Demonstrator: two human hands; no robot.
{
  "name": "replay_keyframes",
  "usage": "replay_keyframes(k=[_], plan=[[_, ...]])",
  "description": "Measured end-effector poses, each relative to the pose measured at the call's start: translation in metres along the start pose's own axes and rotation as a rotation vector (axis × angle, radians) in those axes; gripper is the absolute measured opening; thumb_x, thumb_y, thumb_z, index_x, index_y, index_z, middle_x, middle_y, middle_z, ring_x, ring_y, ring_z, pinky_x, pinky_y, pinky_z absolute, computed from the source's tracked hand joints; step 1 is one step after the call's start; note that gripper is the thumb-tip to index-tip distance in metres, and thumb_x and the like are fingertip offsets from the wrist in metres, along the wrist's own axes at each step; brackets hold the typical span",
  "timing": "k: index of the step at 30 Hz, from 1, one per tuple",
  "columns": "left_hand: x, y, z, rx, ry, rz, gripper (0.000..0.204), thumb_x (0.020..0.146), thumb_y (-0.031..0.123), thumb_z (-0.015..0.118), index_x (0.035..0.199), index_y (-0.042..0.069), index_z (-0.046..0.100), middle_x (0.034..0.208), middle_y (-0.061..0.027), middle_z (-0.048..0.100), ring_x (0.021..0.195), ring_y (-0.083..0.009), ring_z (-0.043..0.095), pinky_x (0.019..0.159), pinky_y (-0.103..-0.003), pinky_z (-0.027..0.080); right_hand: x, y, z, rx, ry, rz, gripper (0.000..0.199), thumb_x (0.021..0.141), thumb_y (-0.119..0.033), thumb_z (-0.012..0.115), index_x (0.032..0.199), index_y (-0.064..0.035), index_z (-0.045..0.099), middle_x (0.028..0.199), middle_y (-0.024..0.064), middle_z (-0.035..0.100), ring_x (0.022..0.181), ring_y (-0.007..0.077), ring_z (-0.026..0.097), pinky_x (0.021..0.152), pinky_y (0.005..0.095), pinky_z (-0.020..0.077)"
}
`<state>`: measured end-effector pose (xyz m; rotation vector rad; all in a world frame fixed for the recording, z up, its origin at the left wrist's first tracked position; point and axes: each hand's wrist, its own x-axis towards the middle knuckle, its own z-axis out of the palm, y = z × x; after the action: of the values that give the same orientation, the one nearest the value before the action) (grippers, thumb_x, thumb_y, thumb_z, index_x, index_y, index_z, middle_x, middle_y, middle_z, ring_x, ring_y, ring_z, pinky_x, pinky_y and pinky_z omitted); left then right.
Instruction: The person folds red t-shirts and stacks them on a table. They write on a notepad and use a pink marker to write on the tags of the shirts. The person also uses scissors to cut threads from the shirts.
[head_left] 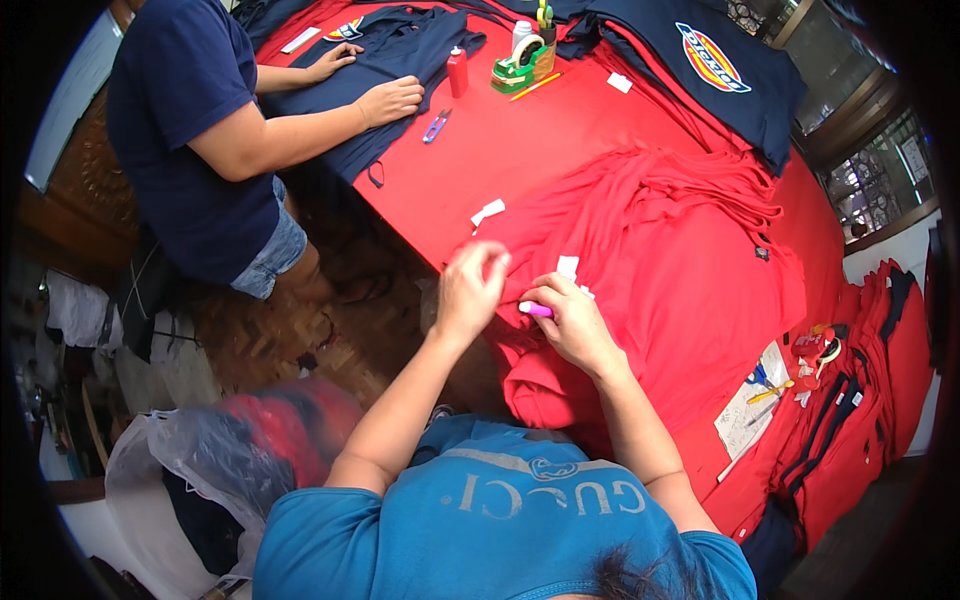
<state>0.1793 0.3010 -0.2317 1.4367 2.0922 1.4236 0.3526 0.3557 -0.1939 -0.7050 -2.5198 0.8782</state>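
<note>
Right hand [578,325] grips a pink marker [536,310] on the red shirt pile [680,270]; left hand [470,290] pinches closed above it; tags [568,266] there, tagging looks midway.

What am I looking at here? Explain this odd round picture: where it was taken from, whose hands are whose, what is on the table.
A fisheye camera on a person's head looks down, bending straight edges. The two forearms from below are the wearer's. Their right hand grips a pink marker-like tool; their left hand is raised just beside it, fingers pinched. Both are over a pile of red shirts on a red table. A co-worker presses a navy shirt flat. A tape dispenser and snips lie nearby.
</note>
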Motion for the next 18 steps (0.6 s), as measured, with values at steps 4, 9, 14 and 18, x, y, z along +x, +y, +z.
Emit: replay_keyframes(k=[4,9,14,18], plan=[[0.009,-0.062,0.012,0.39,-0.001,-0.003,0.023,0.083,0.022,0.071,0.099,0.006,0.065,0.103,-0.0111,0.061,0.1,-0.0321,0.057,0.088,-0.043,0.044,-0.006,0.0,0.006,0.09,0.071,0.104,0.036,0.086,-0.006,0.063,0.122,-0.0061,0.056,0.092,0.013,0.061,0.088,0.0318,0.061,0.077,0.0403,0.0482],[-0.005,-0.016,-0.001,0.37,0.183,0.402,0.013,0.079,0.012,0.071,0.09,0.008,0.065,0.102,-0.0078,0.062,0.101,-0.0271,0.056,0.09,-0.043,0.041,-0.003,0.003,0.016,-0.071,0.155,0.018,0.054,0.089,-0.008,0.062,0.14,-0.0128,0.046,0.081,0.0126,0.056,0.079,0.031,0.058,0.072,0.0434,0.0461],[-0.012,-0.034,0.007,0.28,0.153,0.297,0.014,0.081,0.013,0.07,0.093,0.008,0.065,0.103,-0.0087,0.061,0.102,-0.0288,0.056,0.092,-0.043,0.04,0.002,0.006,0.026,-0.134,0.152,0.048,0.053,0.089,-0.01,0.062,0.14,-0.0136,0.048,0.082,0.0131,0.056,0.079,0.0311,0.058,0.071,0.0428,0.0458],[0.0,-0.042,0.0,0.298,0.24,0.187,0.022,0.082,0.022,0.072,0.098,0.009,0.064,0.107,-0.0095,0.06,0.105,-0.0297,0.054,0.094,-0.043,0.04,-0.001,0.006,0.029,-0.098,0.191,0.075,0.051,0.09,-0.011,0.061,0.139,-0.0136,0.049,0.082,0.0144,0.057,0.078,0.0324,0.059,0.07,0.0437,0.0461]])
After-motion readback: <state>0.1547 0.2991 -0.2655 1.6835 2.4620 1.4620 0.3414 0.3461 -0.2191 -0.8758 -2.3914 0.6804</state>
